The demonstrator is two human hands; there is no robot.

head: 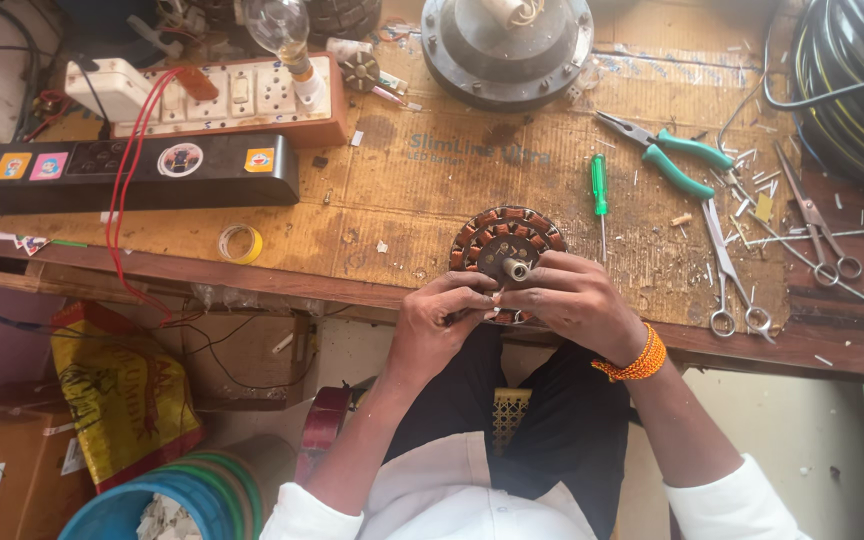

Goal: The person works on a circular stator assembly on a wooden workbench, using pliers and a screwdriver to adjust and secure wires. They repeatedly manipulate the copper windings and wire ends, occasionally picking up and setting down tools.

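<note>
A round fan-motor stator [505, 240] with copper windings and a steel shaft in its middle lies at the near edge of the cardboard-covered workbench [422, 200]. My left hand [444, 318] and my right hand [574, 297] both grip its near rim, fingertips meeting just below the shaft. An orange thread band circles my right wrist. The near part of the stator is hidden under my fingers.
A green screwdriver [599, 190] and green-handled pliers [667, 150] lie right of the stator, with two pairs of scissors [732, 270] further right. A switchboard with a bulb [242, 95], a black box [122, 170], a tape roll [240, 243] and a grey motor housing [507, 45] surround them.
</note>
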